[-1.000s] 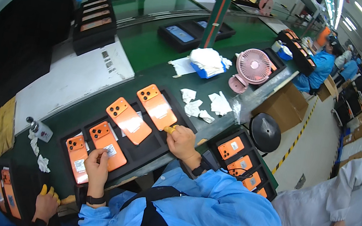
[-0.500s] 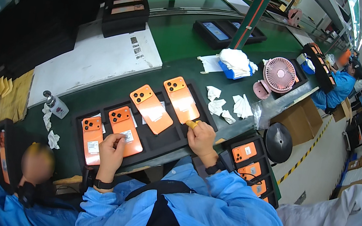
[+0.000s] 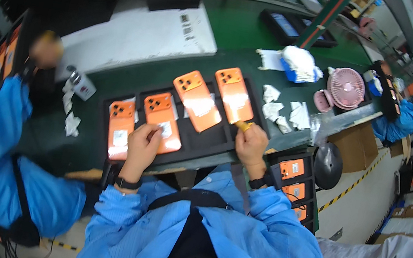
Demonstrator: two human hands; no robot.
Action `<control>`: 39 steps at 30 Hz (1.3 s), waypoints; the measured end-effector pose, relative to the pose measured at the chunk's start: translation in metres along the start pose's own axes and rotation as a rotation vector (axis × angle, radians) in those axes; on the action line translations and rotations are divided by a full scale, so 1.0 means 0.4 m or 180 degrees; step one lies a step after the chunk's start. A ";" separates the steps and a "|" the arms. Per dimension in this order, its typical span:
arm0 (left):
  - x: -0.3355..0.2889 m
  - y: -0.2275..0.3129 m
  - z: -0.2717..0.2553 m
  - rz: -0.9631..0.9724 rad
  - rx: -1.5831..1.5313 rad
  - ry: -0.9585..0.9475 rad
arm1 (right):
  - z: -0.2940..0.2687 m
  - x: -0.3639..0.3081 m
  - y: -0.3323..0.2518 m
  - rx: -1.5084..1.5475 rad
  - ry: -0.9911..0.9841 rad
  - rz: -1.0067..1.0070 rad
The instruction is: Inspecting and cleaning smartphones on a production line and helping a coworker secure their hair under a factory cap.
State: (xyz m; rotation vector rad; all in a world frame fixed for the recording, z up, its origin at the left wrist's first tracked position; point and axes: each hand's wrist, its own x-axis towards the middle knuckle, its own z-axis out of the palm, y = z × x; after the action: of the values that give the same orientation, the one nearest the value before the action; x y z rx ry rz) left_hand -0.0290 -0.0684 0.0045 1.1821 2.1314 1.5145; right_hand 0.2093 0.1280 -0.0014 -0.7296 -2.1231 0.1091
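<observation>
A black foam tray (image 3: 197,141) holds several orange phones in a row, camera side up. My left hand (image 3: 143,144) has its fingers curled together at the lower part of the second phone from the left (image 3: 163,117), beside its white label. Whether something is pinched there is hidden. Yellow covers a fingertip of my right hand (image 3: 251,146), which touches the lower edge of the rightmost phone (image 3: 234,96). Its other fingers are bent in, and what they hold, if anything, cannot be seen. The leftmost phone (image 3: 120,126) and the third phone (image 3: 196,100) lie untouched.
A pump bottle (image 3: 81,85) and crumpled wipes (image 3: 71,124) lie left of the tray, more wipes (image 3: 272,110) right. A pink fan (image 3: 345,89) stands beyond. Another phone tray (image 3: 308,184) sits at my right. A blue-sleeved co-worker's hand (image 3: 46,50) is beside a phone tray (image 3: 0,61).
The view has shifted, so the bench things sit further right and mostly higher. The co-worker's hand and the left phone tray have moved farther off. My hands stay at the same two phones.
</observation>
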 end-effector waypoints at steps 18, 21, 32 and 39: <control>0.001 -0.046 -0.010 -0.0253 -0.0481 -0.0126 | -0.016 -0.043 -0.025 0.0202 -0.0317 0.0072; 0.000 -0.016 -0.007 -0.0022 -0.0285 -0.0071 | -0.030 -0.053 -0.011 0.0191 -0.0423 0.0009; 0.030 0.140 0.083 0.0789 0.0798 -0.0209 | -0.037 -0.053 -0.041 -0.0054 -0.0699 0.0294; 0.093 0.200 0.236 0.1345 0.1443 0.0039 | -0.058 -0.002 -0.066 0.0491 -0.0425 0.0859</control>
State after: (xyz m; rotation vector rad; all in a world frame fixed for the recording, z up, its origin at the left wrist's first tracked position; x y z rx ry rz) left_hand 0.0435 0.0310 0.0439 1.8778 2.4211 1.2030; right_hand 0.2151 0.1016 0.0214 -0.9342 -2.1023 0.4735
